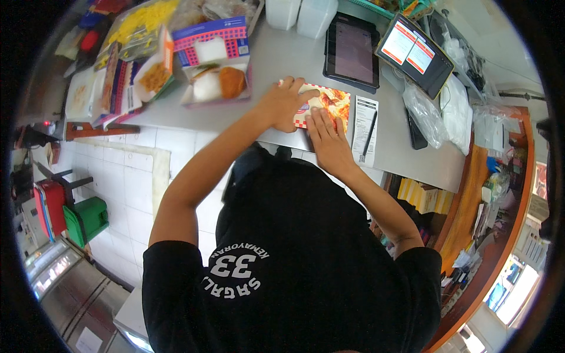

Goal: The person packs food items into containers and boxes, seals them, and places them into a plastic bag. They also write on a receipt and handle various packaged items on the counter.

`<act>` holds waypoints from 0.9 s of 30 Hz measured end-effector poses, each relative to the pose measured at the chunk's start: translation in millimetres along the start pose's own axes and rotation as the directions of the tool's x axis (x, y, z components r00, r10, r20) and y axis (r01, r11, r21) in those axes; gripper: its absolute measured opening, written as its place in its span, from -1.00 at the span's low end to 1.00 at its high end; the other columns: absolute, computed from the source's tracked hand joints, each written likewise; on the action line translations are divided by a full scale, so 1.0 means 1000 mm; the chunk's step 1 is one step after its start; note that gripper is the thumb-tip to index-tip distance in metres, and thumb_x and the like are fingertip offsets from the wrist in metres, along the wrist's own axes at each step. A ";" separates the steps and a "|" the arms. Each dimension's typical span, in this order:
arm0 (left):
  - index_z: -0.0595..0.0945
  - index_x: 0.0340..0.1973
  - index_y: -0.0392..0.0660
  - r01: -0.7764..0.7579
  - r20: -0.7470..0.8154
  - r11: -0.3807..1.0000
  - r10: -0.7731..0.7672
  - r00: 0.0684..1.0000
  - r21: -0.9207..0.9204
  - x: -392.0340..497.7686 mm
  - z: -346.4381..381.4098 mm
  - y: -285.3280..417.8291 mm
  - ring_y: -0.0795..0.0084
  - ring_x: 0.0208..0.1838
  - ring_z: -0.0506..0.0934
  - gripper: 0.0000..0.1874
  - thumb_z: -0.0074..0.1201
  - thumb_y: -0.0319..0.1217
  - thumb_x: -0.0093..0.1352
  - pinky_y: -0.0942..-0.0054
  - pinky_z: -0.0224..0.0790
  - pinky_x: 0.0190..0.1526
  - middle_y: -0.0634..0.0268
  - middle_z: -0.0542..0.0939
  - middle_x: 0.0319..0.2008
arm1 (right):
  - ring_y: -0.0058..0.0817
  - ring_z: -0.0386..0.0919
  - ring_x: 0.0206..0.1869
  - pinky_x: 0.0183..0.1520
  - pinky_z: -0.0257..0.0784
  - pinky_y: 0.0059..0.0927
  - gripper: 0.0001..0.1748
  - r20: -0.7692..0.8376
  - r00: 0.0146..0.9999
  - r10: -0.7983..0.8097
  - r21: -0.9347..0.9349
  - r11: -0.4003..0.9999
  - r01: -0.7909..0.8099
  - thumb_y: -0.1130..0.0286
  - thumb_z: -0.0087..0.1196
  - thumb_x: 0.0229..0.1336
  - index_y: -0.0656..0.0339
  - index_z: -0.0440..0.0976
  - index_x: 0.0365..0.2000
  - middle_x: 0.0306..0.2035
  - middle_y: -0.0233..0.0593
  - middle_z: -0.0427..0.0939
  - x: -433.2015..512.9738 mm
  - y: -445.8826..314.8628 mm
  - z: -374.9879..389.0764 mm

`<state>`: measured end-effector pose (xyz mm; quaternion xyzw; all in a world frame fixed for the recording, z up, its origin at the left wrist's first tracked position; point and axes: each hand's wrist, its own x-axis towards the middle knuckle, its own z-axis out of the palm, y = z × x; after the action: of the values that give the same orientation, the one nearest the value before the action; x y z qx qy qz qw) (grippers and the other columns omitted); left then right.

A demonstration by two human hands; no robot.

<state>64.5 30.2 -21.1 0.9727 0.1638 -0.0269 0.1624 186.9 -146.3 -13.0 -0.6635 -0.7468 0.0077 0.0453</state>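
Both hands rest on a printed card or flat box [337,103] with a red checked border and a food picture, lying on the metal counter [269,66]. My left hand [287,105] covers its left part, fingers spread. My right hand [327,141] lies with its fingers on the lower edge, close beside the left hand. Whether either hand grips it cannot be told. Just to the right, a paper slip [359,117] with print bears a black pen [371,134]. An open food box [216,99] with white rice and a brown fried piece stands to the left.
A black tablet [353,53] and a tilted screen [415,53] stand behind. White plastic containers [282,13] are at the back. A phone [416,130] and plastic bags [426,117] lie at right. Further left are an open carton of food [154,81] and a bag of yellow pieces [141,31].
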 end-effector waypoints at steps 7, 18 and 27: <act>0.34 0.36 0.22 0.028 -0.009 1.000 -0.028 1.000 0.000 -0.003 0.001 0.001 -0.03 0.42 0.19 0.00 0.43 -0.25 -0.03 -0.09 0.25 0.25 0.05 0.24 0.37 | -0.01 -0.04 0.53 0.47 -0.09 0.20 -0.16 0.053 0.999 0.000 -0.008 1.000 0.000 0.54 0.04 0.03 0.35 0.08 0.37 0.48 0.09 0.01 0.005 -0.004 -0.001; 0.54 -0.12 -0.26 0.462 -0.771 0.772 -0.586 0.250 -0.437 -0.120 0.014 -0.103 -0.08 -0.05 0.51 -0.64 0.24 -0.41 0.22 0.07 0.33 0.07 -0.07 0.55 -0.21 | 0.10 0.62 -0.11 0.00 0.53 -0.04 -0.64 0.013 0.917 0.398 0.784 0.566 -0.256 0.38 0.14 0.10 0.45 0.51 -0.14 -0.19 0.18 0.64 0.175 -0.036 0.018; 0.66 0.03 -0.19 0.593 -0.257 0.719 -0.689 0.678 -0.362 -0.162 0.010 -0.228 0.19 -0.20 0.67 -0.62 0.06 -0.44 0.30 0.26 0.48 -0.10 0.00 0.70 -0.31 | 0.22 0.56 -0.06 0.13 0.43 0.02 -0.63 0.178 0.940 0.291 0.651 0.681 -0.334 0.50 0.07 0.01 0.37 0.52 -0.10 -0.17 0.28 0.61 0.204 -0.033 0.019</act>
<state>-163.0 180.9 -83.4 0.8094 0.5265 0.1241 0.2287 129.5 53.2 -17.4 -0.7188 -0.5697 0.3042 0.2572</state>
